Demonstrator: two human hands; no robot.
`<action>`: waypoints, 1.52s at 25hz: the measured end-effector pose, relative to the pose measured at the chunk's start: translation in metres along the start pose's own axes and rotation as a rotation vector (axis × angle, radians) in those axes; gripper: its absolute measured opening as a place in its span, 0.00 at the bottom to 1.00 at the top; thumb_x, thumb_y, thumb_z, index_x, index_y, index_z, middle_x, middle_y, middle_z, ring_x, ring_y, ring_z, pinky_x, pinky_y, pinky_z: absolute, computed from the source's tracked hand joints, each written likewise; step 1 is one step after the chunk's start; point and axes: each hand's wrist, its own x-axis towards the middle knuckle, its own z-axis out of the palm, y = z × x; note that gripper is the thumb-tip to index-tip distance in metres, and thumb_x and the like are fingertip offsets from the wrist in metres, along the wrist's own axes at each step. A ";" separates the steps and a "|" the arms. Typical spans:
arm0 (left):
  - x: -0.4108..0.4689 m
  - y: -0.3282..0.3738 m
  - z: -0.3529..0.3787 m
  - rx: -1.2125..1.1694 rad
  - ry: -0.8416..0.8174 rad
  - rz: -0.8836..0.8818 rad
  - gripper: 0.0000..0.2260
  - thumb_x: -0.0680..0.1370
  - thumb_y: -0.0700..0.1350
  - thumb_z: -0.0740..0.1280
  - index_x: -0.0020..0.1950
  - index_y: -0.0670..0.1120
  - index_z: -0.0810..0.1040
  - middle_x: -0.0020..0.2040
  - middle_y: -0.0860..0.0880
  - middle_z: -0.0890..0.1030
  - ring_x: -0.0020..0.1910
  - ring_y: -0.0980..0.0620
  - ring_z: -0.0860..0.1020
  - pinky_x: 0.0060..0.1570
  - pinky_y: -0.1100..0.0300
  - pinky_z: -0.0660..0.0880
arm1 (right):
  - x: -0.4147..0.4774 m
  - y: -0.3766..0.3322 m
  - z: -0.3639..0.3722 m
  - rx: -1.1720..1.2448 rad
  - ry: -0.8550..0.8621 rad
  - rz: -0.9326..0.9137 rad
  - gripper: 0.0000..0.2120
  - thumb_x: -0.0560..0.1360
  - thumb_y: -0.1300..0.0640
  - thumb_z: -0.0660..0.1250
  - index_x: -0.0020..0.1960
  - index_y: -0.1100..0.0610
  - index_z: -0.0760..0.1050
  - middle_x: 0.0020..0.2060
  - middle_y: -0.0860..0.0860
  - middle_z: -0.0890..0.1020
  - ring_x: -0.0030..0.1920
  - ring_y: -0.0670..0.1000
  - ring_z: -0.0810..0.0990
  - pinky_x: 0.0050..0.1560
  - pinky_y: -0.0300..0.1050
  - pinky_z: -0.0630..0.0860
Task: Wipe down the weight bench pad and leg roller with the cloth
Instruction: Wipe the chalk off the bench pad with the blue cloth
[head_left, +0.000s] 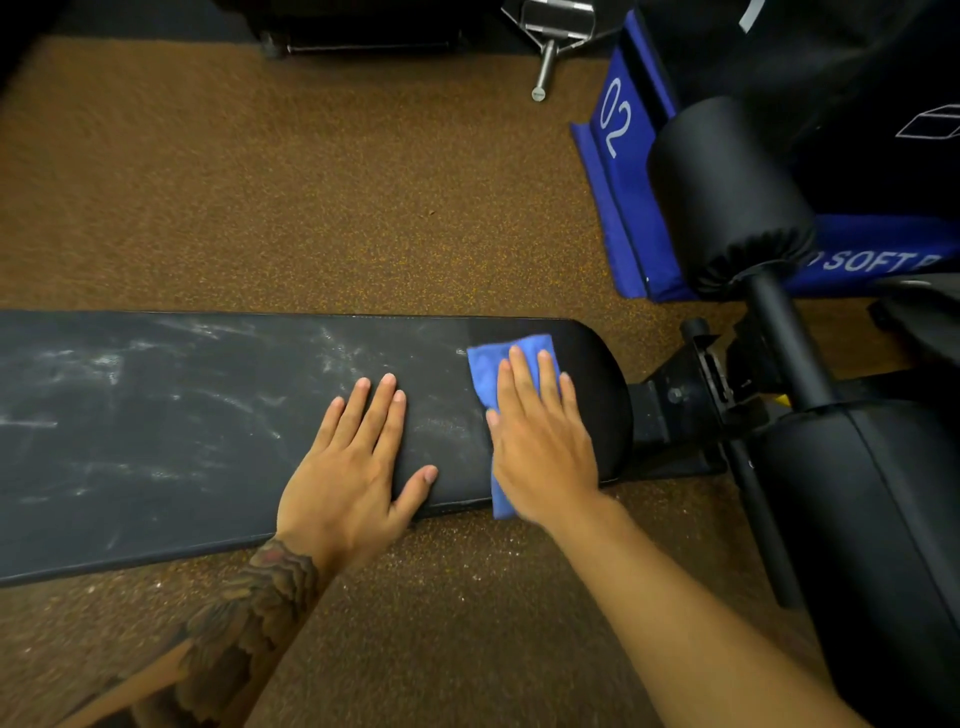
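Cloth (485, 371): blue, folded, lying flat on the bench pad (182, 415) near its rounded end. Right hand (543, 436) lies palm-down on top of it, fingers extended and close together, pressing rather than gripping. Cloth shows beyond the fingertips, along the thumb side, and at the pad's near edge below the heel of the hand, where a corner hangs over.

Left hand (358, 467): just beside the right hand, on its thumb side, flat on bare pad, fingers straight, thumb splayed toward the cloth without touching it. Nothing in it. Forearm tattooed.

Pad surface: black; white chalky smears run from under the left hand outward past its little-finger side. The strip beyond the right hand looks darker and cleaner, though glare makes this uncertain.

Past the right hand, off the pad's end: black metal frame (675, 410), then leg roller (727, 192), black, well apart from both hands. Blue padded box (618, 171) marked "02" sits behind it. Floor (311, 182): brown speckled.
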 end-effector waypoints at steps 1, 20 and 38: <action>0.000 0.000 0.000 0.001 0.000 -0.001 0.36 0.81 0.65 0.46 0.80 0.40 0.54 0.80 0.43 0.53 0.80 0.43 0.49 0.76 0.45 0.50 | -0.019 0.003 -0.001 0.003 -0.017 -0.018 0.26 0.79 0.51 0.46 0.74 0.61 0.57 0.75 0.56 0.59 0.75 0.61 0.53 0.72 0.60 0.56; 0.000 0.000 0.000 -0.020 0.011 -0.006 0.36 0.81 0.65 0.46 0.79 0.39 0.55 0.80 0.42 0.54 0.79 0.42 0.51 0.76 0.43 0.53 | -0.059 0.002 0.005 0.078 0.003 -0.131 0.23 0.78 0.60 0.58 0.72 0.62 0.62 0.73 0.57 0.63 0.74 0.61 0.55 0.71 0.60 0.59; 0.000 -0.001 0.000 -0.033 0.024 0.006 0.36 0.81 0.64 0.48 0.79 0.39 0.57 0.80 0.41 0.55 0.79 0.42 0.51 0.76 0.43 0.53 | -0.035 -0.001 0.005 0.028 -0.018 0.047 0.25 0.79 0.53 0.46 0.73 0.62 0.61 0.73 0.57 0.62 0.74 0.60 0.54 0.71 0.60 0.59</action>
